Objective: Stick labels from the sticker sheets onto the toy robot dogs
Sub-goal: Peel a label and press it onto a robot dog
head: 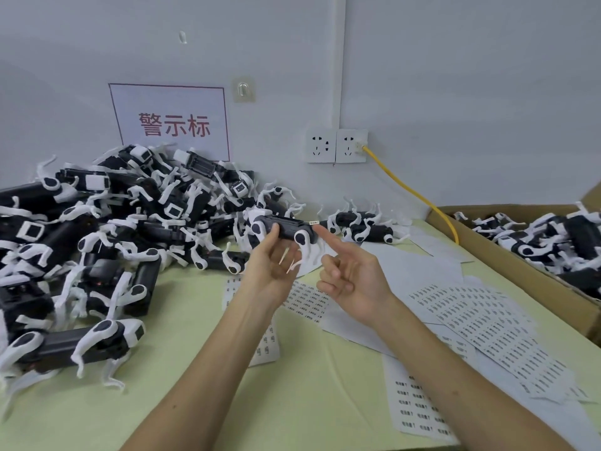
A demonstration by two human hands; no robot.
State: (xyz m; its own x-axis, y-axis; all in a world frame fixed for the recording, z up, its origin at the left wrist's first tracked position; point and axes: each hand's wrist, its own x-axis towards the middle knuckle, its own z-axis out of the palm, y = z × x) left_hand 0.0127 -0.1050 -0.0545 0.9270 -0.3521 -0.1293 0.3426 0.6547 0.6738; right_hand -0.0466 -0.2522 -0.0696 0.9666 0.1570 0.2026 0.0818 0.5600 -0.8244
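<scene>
Several sticker sheets lie fanned over the near right of the green table. Most of their rows of small printed labels look unpeeled, so plenty of stock is left. Above them my left hand is raised palm-up, with fingers and thumb curled round the black body of one toy robot dog. Its white legs hang down past the fingers. My right hand aims a straight index finger at the dog's rear end. A single label sits on the fingertip, touching or all but touching the plastic, and the other fingers are folded into the palm and hold nothing.

I judge this to be the pressing-on step for this one dog. I cannot tell whether any dog in the big pile on the left is labelled. A small group sits just behind the hands, and a cardboard box at the right edge holds more. I take the heap as work remaining, likely most of the job.

Open room is the bare strip of table under my forearms. The pile crowds the left, the box and a yellow cable bound the right, and the wall closes the back.
</scene>
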